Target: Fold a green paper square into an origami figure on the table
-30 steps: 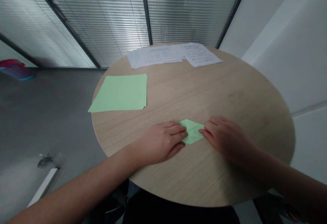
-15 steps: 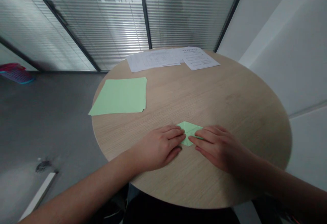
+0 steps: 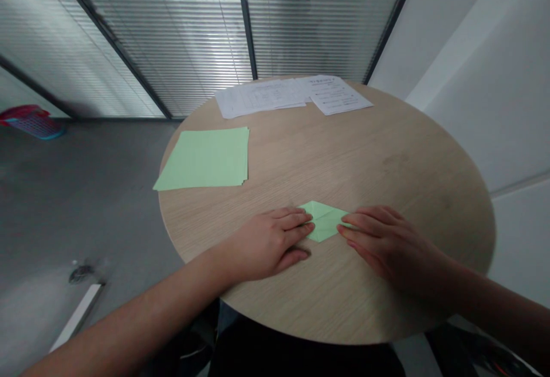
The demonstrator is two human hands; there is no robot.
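Note:
A small folded piece of green paper (image 3: pixel 325 220) lies flat on the round wooden table, close to its near side, with creases across it. My left hand (image 3: pixel 275 242) rests on its left end, fingers stretched out flat and pressing on it. On the opposite end, the outstretched fingertips of my right hand (image 3: pixel 382 239) lie over the paper's right point. Both tips of the folded paper are partly hidden under my fingers.
A stack of green sheets (image 3: pixel 206 158) lies at the table's left, one corner past the edge. Printed white papers (image 3: pixel 275 96) are at the far edge. A red and blue basket (image 3: pixel 36 122) stands on the floor by the blinds. The wooden tabletop (image 3: pixel 404 153) stretches right.
My right hand has slid to the right along the folded paper, baring more of its middle. My left hand stays on the left end. The view has shifted slightly.

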